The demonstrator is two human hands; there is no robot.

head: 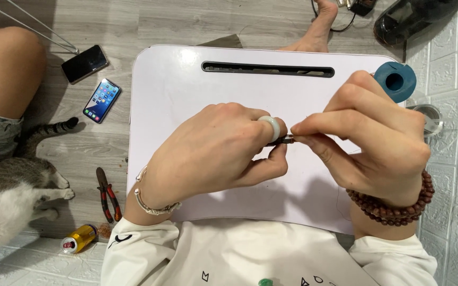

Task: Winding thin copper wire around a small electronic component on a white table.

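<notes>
Together, the left hand [216, 148] and right hand [369, 135] pinch a small dark metal piece [283, 140] above the white counter [176, 90]; pliers [107, 195], two phones [92, 82] and a cat [6, 196] lie leftward.

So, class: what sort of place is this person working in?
Probably a home floor, not a workshop: a small white lap table on grey floorboards, a cat alongside, phones lying about.
</notes>
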